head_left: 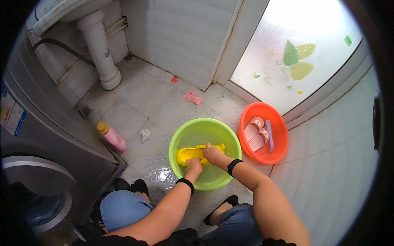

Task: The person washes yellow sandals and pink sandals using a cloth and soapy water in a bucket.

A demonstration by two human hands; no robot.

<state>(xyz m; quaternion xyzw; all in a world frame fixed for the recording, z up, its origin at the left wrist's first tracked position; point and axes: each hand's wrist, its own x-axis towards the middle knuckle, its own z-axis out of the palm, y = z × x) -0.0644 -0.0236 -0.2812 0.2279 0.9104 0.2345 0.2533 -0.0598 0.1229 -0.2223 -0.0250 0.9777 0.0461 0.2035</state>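
Observation:
A yellow slipper (189, 154) lies sideways in a light green basin (176, 137) that holds water. My left hand (194, 165) grips the slipper's near edge, fingers curled over its rim. Farther right, my right hand (212, 153) is closed on the slipper near its right end. Both hands partly cover it, and the slipper seems to sit at or just under the water's surface. Dark bands circle both my wrists.
An orange basin (284, 141) with pink slippers (257, 138) and a lilac brush (269, 135) stands at the right. A pink bottle (115, 138) stands left, beside a washing machine (96, 156). Pink packets (193, 98) and crumpled white paper (145, 134) lie on the wet tiles. A sink pedestal (98, 49) stands far left.

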